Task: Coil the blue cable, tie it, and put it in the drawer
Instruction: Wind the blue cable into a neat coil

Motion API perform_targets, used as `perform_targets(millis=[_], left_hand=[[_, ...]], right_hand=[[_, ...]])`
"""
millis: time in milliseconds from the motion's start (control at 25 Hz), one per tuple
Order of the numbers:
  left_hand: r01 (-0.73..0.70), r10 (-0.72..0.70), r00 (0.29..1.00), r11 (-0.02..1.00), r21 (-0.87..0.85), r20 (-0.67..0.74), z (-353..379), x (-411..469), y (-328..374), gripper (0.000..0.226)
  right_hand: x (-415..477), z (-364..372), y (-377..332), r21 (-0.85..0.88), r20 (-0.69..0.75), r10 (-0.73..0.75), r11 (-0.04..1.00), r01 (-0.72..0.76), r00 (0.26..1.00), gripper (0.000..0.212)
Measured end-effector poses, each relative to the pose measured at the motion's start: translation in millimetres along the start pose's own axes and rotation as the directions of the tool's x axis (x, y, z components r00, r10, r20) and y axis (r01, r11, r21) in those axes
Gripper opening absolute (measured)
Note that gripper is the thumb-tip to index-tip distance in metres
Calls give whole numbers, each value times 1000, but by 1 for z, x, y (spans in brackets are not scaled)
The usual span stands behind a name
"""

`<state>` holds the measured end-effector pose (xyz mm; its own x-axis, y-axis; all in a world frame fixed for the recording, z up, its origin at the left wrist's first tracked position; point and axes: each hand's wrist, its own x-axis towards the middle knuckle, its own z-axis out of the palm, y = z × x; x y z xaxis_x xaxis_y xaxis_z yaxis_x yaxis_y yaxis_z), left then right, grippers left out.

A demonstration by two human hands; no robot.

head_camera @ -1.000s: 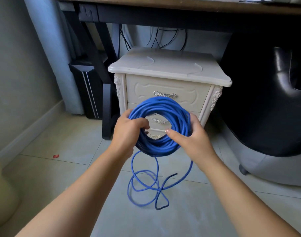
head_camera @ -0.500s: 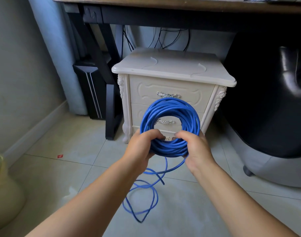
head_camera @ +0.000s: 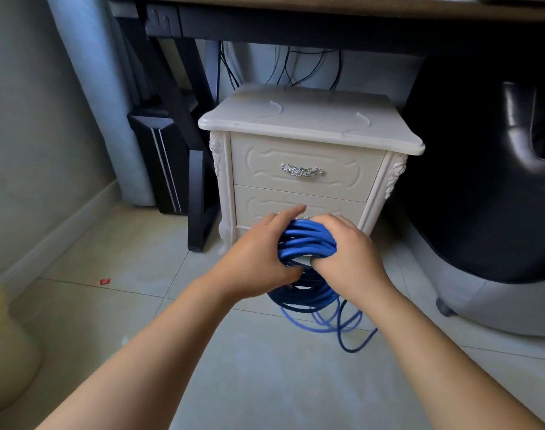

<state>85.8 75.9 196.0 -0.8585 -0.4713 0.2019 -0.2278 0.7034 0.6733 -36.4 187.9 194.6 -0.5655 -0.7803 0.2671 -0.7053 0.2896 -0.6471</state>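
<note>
Slack is what remains to deal with. Your left hand and right hand both grip the blue cable, fingers curled round opposite sides of the bundled coil. The coil is held in the air at centre frame, just in front of the lower drawer of the white nightstand. Below the hands a loose tail hangs in a few slack loops toward the tiled floor. Judging by that, coiling is nearly finished and tying has not begun.

Hold the bundle firmly in one hand so the turns do not spring apart. Feed the tail in with the other, laying each turn the same way as the rest. Save the final stretch to wrap across the bundle and tuck through as the tie.

Both drawers look shut, the upper drawer showing its silver handle, so you will need a hand free to pull one open.
</note>
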Motion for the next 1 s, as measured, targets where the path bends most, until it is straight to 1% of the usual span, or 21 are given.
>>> perform_targets(millis=[40,120,160,200,320,400,480,560,640,680,720,800,880,960,1000], left_hand=[[8,-8,999,1000,19,33,1,0,-4,81],[46,-47,999,999,9,18,5,1,-9,54],[80,-80,997,997,-23,-2,7,1,-10,41],[117,-119,993,990,-73,-15,10,0,-9,34],[218,-232,972,940,-263,-23,14,0,-7,31],[269,-295,955,874,-404,-2,11,1,-6,28],[303,-362,932,781,-546,-1,8,2,-4,27],[337,-466,885,645,-686,-3,6,5,-4,27],[346,-537,843,485,-803,38,6,6,-3,32],[341,-555,830,425,-839,55,7,6,-3,37],[332,-567,821,389,-860,61,8,5,-1,39],[311,-584,810,361,-879,46,11,3,2,38],[287,-602,798,347,-893,22,13,1,6,36],[264,-626,780,313,-912,11,12,1,7,33],[252,-637,770,285,-925,13,11,2,6,31]], right_hand=[[-1,0,1,-53,11,-29,998,30,1000,52],[-2,0,2,-115,43,-66,991,71,997,52],[-3,0,1,-115,57,-69,990,76,996,51],[-3,1,2,-94,59,-65,993,71,996,52],[-3,-1,1,70,53,-26,997,23,998,57],[-2,-6,1,160,44,-2,987,-5,999,59],[0,-9,4,238,5,21,971,-22,1000,54],[-1,-9,7,335,-51,79,940,-58,996,52],[-3,-3,7,433,-93,163,895,-108,982,57],[-5,2,7,483,-104,203,866,-129,974,59],[-6,6,7,532,-111,241,834,-148,964,62],[-5,12,9,606,-104,315,772,-192,943,67],[-5,14,10,683,-66,355,697,-217,932,73],[-4,17,10,777,-4,382,583,-237,924,73],[-4,19,10,818,41,392,515,-256,919,70]])
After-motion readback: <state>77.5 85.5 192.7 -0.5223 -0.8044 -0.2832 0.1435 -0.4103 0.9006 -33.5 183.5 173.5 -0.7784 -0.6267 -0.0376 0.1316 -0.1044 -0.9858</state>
